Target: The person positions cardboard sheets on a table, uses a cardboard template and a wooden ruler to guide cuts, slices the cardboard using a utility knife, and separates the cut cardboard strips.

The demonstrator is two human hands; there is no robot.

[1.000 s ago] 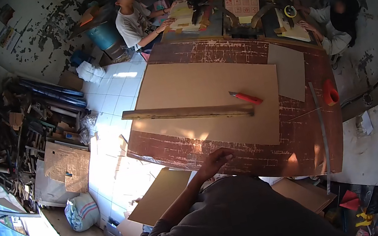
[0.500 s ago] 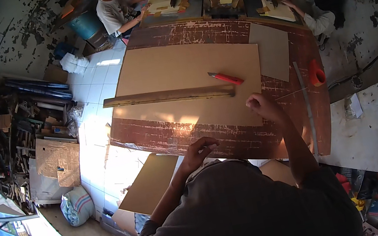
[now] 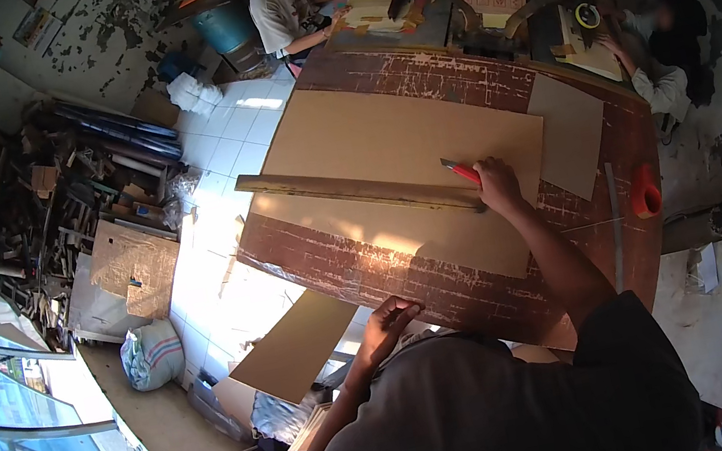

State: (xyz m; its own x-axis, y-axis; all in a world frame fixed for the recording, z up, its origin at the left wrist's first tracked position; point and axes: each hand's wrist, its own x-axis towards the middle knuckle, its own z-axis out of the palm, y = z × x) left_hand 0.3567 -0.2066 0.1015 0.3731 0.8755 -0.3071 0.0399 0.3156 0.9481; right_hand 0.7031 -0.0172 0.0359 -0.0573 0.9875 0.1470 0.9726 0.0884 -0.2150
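My right hand [image 3: 497, 185] is closed round the back end of a red utility knife [image 3: 462, 171], whose tip points to the far left. The knife is over a large brown cardboard sheet [image 3: 402, 126] on the worktable. Just on the near side of the knife, a long straight wooden bar [image 3: 355, 190] lies across the sheet, its left end jutting past the sheet's edge. Close to my body, at the table's near edge, my left hand [image 3: 390, 322] has its fingers curled in, with nothing visible in them.
The worn red-brown worktable [image 3: 365, 249] also carries a grey board [image 3: 572, 130], a thin metal strip [image 3: 616, 224] and an orange-red tape roll [image 3: 645, 193]. Two people sit at the far benches. Another board [image 3: 296, 348] leans below the near edge. Scrap wood [image 3: 45, 242] is heaped at left.
My right hand has reached forward and taken hold of the utility knife, which lay on the cardboard. My left hand stays near the table's edge, its fingers more curled. The view has turned.
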